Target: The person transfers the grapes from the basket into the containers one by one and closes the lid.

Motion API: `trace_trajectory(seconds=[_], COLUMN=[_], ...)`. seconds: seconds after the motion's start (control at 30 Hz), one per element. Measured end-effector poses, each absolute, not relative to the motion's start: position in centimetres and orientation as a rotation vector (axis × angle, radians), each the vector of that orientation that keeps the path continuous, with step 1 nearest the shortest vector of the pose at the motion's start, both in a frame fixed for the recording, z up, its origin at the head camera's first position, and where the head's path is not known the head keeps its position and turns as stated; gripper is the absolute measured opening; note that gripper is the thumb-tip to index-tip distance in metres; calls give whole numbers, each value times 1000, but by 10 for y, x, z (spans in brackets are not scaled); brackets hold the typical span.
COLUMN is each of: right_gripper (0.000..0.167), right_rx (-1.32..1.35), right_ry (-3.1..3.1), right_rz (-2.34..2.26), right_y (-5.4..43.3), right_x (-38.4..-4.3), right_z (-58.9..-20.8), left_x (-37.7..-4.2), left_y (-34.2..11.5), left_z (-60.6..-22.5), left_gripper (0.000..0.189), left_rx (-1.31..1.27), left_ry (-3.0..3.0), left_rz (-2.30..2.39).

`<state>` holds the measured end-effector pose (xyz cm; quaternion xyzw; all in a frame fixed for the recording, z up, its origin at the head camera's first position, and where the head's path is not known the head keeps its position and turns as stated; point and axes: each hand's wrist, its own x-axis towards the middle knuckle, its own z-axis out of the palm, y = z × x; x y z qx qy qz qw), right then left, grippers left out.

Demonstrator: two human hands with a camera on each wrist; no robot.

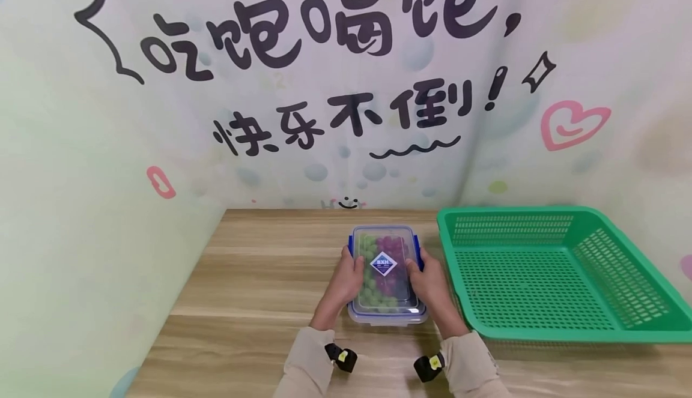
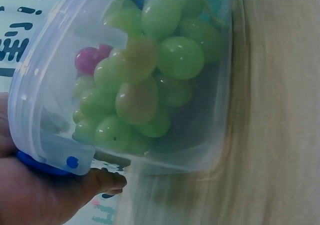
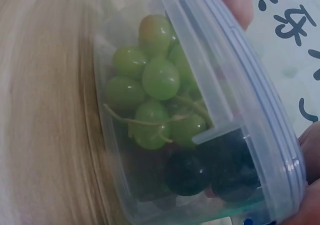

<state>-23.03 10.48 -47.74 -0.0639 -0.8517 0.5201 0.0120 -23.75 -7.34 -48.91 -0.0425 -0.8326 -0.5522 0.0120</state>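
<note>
A clear food storage box (image 1: pixel 385 299) with a blue-rimmed lid and blue side clips stands at the middle of the wooden table. Through its walls show green grapes (image 2: pixel 180 57), red grapes (image 1: pixel 393 246) and dark grapes (image 3: pixel 187 172). A diamond-shaped label (image 1: pixel 384 263) sits on the lid. My left hand (image 1: pixel 346 278) grips the box's left side, its thumb along the lid edge. On the opposite side my right hand (image 1: pixel 431 281) holds the box the same way. The fingers under the side clips are partly hidden in the head view.
To the right of the box, close to my right hand, stands a green perforated plastic basket (image 1: pixel 449 254). The wooden table (image 1: pixel 254 290) stretches to the left. Behind it hangs a pale wall covering (image 1: pixel 303 176) with black lettering.
</note>
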Motion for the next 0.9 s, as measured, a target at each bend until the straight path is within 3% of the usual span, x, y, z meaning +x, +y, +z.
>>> trace_trajectory(seconds=[0.9], right_gripper=[59], right_rx=[-278], right_ry=[-2615], right_rz=[1714], right_y=[104], right_x=[-232], right_z=[-477], left_x=[-238], left_y=[-73], left_z=[-487], left_gripper=[57], left_rx=[-97], left_ry=[-2637], left_rz=[-1748])
